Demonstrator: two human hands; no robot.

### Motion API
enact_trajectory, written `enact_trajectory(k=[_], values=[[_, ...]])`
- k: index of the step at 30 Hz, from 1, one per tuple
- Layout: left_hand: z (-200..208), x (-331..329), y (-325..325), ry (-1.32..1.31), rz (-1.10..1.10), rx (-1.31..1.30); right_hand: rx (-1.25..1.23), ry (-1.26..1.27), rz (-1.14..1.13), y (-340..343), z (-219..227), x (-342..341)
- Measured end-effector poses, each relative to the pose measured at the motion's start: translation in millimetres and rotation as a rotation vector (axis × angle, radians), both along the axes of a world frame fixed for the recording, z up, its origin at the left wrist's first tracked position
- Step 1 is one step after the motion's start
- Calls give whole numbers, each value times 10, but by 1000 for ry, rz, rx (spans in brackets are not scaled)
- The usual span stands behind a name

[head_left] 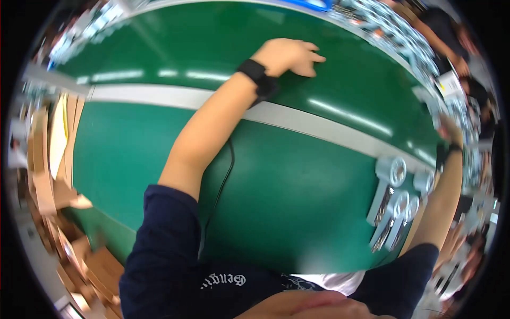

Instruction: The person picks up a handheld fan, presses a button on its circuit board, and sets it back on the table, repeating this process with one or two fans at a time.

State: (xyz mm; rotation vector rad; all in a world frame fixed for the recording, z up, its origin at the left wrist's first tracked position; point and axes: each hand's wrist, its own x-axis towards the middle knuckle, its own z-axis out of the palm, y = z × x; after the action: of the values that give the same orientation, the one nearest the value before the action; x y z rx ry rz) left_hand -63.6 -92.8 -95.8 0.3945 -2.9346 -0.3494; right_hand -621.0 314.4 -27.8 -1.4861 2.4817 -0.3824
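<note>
My left hand (289, 56) reaches out over the dark green glossy surface at the far side, its fingers apart and holding nothing. A black band is around that wrist. At the far right, my right hand (450, 130) is stretched toward the pile of pale parts beyond the table's edge; motion blurs its fingers, so I cannot tell what they hold. Nearer to me than that hand, several pale blue pieces (392, 170) with round ring heads and long flat handles lie on the green work mat (297, 196). Dark, shiny bits show along their handles.
A grey metal strip (319, 126) divides the mat from the far green surface. A thin black cable (223, 178) runs under my left arm. Cardboard boxes (103, 268) stand at the left. Pale parts (382, 29) are heaped along the far right, with other people beyond.
</note>
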Motion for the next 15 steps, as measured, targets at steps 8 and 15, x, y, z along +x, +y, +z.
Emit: enact_trajectory(k=[8, 15], values=[[855, 98, 783, 99, -411, 1794, 418, -251, 176, -2126, 1584, 3697], [1153, 706, 1322, 925, -132, 2247, -81, 590, 575, -1867, 1299, 5560]])
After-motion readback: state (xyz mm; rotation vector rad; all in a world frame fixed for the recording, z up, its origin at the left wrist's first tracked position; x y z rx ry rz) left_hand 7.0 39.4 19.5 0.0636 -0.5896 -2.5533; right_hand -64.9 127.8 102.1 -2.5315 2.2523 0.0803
